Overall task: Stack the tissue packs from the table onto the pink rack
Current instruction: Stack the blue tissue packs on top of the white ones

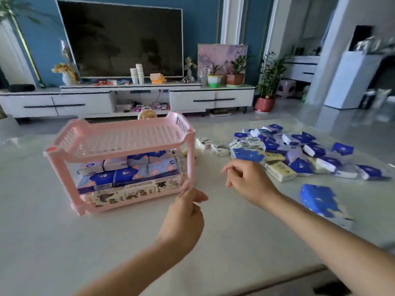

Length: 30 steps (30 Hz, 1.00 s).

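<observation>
The pink rack stood on the left half of the table. Its lower shelf was crammed with tissue packs: blue ones on top, cream printed ones beneath. Only the perforated floor of the upper shelf showed. The left hand pinched the foot of the rack's near right post between thumb and fingertips. The right hand hovered over the table with fingers loosely curled, holding nothing, just beside the loose heap of packs towards the far right corner. One blue pack lay apart by the right edge.
</observation>
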{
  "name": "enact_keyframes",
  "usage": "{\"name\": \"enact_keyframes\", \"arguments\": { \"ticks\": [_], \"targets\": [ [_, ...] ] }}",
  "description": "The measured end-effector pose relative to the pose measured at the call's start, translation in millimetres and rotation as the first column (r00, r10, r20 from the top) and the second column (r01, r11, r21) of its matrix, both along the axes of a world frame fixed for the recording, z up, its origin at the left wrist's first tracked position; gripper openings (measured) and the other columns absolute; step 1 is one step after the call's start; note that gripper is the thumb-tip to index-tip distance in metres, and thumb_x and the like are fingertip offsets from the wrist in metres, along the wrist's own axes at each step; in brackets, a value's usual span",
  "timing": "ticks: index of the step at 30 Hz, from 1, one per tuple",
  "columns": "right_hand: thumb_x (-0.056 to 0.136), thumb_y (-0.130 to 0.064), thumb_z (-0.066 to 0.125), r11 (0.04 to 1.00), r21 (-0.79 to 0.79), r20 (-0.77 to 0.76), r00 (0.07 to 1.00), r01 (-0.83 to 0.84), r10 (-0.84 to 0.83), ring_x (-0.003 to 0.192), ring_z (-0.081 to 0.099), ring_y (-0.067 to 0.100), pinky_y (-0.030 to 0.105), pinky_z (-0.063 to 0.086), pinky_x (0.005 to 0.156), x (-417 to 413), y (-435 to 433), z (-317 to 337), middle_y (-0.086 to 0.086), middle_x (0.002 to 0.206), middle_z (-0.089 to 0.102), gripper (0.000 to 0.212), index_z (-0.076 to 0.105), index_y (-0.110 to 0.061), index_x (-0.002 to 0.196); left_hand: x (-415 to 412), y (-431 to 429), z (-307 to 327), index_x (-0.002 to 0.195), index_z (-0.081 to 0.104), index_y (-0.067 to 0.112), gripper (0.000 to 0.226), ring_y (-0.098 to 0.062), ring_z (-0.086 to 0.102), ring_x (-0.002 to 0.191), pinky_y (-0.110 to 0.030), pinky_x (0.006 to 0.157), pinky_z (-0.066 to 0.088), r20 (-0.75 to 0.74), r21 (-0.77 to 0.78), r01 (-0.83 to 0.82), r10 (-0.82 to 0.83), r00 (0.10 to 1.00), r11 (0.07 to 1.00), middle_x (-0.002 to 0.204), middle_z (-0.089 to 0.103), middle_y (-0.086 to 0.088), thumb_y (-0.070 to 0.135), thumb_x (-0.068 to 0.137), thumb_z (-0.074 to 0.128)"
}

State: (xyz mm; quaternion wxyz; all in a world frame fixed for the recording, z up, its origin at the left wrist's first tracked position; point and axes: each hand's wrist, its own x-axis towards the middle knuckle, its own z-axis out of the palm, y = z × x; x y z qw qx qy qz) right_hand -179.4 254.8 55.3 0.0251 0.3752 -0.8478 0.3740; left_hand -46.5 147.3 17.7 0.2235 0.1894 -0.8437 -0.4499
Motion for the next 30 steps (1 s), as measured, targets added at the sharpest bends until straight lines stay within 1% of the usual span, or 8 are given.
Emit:
{"name": "enact_keyframes", "arguments": {
  "ticks": [3,6,10,13,17,23,27,30],
  "targets": [
    [0.085,0.000,0.048,0.964,-0.101,0.268,0.940,0.245,-0.210,0.073,0.061,0.019,0.038,0.052,0.082,-55.8,39.3,-8.7,0.003,0.067,0.066,0.028,0.062,-0.019,0.069,-48.6,18.3,0.5,0.103,0.059,0.022,0.037,-0.012,0.051,0.092,-0.014,0.076,0.036,0.048,-0.072,0.045,-0.042,0.998,0.996,0.112,0.056,0.002,-0.005,0.084,0.041],
    [0.084,-0.003,0.052,0.889,0.033,0.219,0.865,0.456,-0.452,0.095,0.062,0.024,0.026,0.045,0.081,-99.4,78.2,-23.1,0.009,0.099,0.070,0.020,0.069,-0.010,0.093,-100.2,33.6,3.8,0.110,0.062,0.014,0.038,-0.012,0.049,0.089,-0.010,0.065,0.030,0.085,-0.088,0.046,-0.039,0.996,0.995,0.115,0.060,-0.001,-0.004,0.085,0.041],
    [0.086,-0.010,0.052,0.733,0.070,0.125,0.723,0.677,-0.680,0.113,0.054,0.032,0.035,0.043,0.091,-142.6,106.2,-27.0,0.013,0.118,0.062,0.028,0.061,-0.009,0.112,-160.2,53.3,6.3,0.114,0.060,0.015,0.039,-0.014,0.050,0.096,-0.015,0.072,0.035,0.106,-0.025,0.068,-0.065,0.992,0.997,0.121,0.059,-0.001,-0.002,0.086,0.038],
    [0.086,-0.015,0.052,0.716,0.072,0.170,0.699,0.694,-0.695,0.112,0.053,0.034,0.034,0.043,0.087,-168.5,108.8,-31.1,0.015,0.118,0.060,0.031,0.055,-0.007,0.116,-192.2,64.9,0.1,0.124,0.055,0.015,0.039,-0.017,0.051,0.112,-0.018,0.084,0.037,0.129,-0.095,0.144,-0.132,0.983,0.985,0.129,0.054,0.000,0.003,0.088,0.042],
    [0.086,-0.024,0.055,0.707,0.149,0.240,0.668,0.691,-0.704,0.117,0.048,0.034,0.039,0.044,0.093,-190.9,99.7,-46.6,0.017,0.126,0.053,0.048,0.042,-0.004,0.127,-225.8,75.4,-18.6,0.135,0.043,0.019,0.045,-0.019,0.037,0.129,-0.029,0.104,0.031,0.168,-0.243,0.272,-0.236,0.957,0.931,0.139,0.044,-0.002,0.018,0.091,0.053],
    [0.080,-0.038,0.067,0.666,0.234,0.283,0.606,0.708,-0.743,0.122,0.046,0.032,0.040,0.043,0.096,-201.8,95.5,-55.3,0.015,0.134,0.047,0.076,0.025,-0.005,0.134,-255.9,86.0,-37.5,0.145,0.023,0.026,0.065,-0.021,0.020,0.138,-0.034,0.111,0.019,0.241,-0.443,0.348,-0.265,0.934,0.826,0.152,0.023,0.005,0.043,0.089,0.053],
    [0.072,-0.030,0.073,0.686,0.157,0.282,0.634,0.710,-0.720,0.113,0.053,0.032,0.037,0.047,0.088,-197.4,103.0,-53.2,0.014,0.122,0.055,0.070,0.036,-0.004,0.125,-266.0,88.4,-38.9,0.143,0.025,0.020,0.070,-0.024,0.026,0.133,-0.034,0.109,0.022,0.271,-0.498,0.323,-0.209,0.940,0.805,0.148,0.026,-0.002,0.047,0.085,0.055],
    [0.077,-0.010,0.066,0.728,0.078,0.305,0.679,0.681,-0.668,0.099,0.056,0.028,0.027,0.042,0.072,-189.4,110.2,-43.4,0.011,0.113,0.054,0.048,0.044,-0.003,0.120,-264.6,93.6,-32.3,0.137,0.029,0.017,0.077,-0.025,0.031,0.123,-0.032,0.104,0.026,0.295,-0.479,0.308,-0.180,0.938,0.822,0.132,0.034,-0.007,0.051,0.077,0.064]
  ]
}}
